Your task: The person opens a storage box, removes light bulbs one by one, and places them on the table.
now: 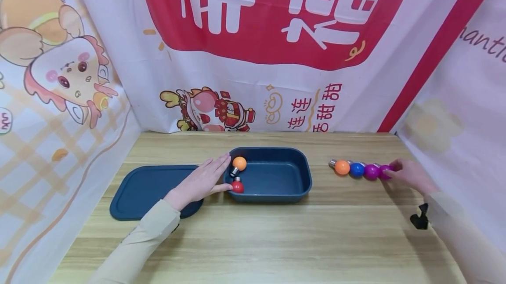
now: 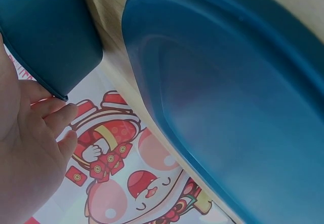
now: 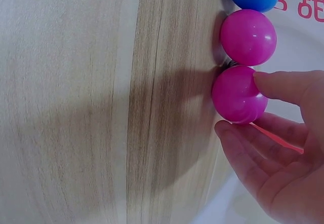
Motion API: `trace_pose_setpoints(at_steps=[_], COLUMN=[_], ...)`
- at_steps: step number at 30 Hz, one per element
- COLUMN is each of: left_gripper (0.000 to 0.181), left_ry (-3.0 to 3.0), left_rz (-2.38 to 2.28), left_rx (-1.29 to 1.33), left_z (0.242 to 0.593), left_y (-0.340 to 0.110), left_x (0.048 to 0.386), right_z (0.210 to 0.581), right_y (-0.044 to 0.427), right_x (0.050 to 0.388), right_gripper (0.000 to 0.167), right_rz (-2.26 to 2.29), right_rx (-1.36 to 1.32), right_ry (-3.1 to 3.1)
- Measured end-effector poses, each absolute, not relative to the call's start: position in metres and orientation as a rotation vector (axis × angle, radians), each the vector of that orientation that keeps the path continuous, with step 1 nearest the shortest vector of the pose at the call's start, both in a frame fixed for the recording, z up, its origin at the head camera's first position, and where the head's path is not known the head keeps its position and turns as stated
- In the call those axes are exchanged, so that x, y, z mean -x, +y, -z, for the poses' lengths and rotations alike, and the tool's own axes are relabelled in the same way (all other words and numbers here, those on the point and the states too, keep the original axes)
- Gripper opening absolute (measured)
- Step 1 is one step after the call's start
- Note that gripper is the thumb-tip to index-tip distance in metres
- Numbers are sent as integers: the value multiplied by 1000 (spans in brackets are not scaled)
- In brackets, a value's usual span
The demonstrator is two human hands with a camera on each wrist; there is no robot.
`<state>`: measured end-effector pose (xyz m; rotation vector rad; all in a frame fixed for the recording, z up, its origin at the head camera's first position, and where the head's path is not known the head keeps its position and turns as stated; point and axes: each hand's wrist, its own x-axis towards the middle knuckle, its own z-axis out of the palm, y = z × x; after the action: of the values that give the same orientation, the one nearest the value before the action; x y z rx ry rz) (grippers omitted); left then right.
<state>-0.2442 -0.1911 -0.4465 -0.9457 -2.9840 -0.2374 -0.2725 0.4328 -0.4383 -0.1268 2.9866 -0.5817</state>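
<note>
My left hand (image 1: 204,177) rests against the left end of a dark blue rectangular box (image 1: 272,198), fingers extended along its rim and thumb by the front left corner. Inside that end lie an orange light bulb (image 1: 239,163) and a red light bulb (image 1: 237,186). At the right, my right hand (image 1: 411,175) pinches the end purple light bulb (image 3: 238,96) between thumb and fingers. That bulb sits in a row on the table with another purple bulb (image 3: 248,37), a blue bulb (image 1: 357,170) and an orange bulb (image 1: 341,167). Their metal bases point away from me.
A dark blue lid (image 1: 138,196) lies flat on the wooden table (image 1: 276,240) left of the box, partly under my left forearm. Printed cloth (image 1: 245,51) hangs behind the table and along both sides.
</note>
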Motion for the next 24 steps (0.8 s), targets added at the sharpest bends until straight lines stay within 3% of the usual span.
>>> trace_pose_setpoints(at_steps=[14, 24], left_gripper=[91, 92], left_ry=[-2981, -2989], left_rz=[223, 227], left_rx=[954, 949], left_z=[447, 446], left_y=[-191, -191], left_x=[245, 245], right_z=[438, 436], right_y=[436, 436], right_x=[270, 268], right_gripper=[56, 52], right_rz=[605, 587], right_rx=[114, 125], right_ry=[3001, 3030])
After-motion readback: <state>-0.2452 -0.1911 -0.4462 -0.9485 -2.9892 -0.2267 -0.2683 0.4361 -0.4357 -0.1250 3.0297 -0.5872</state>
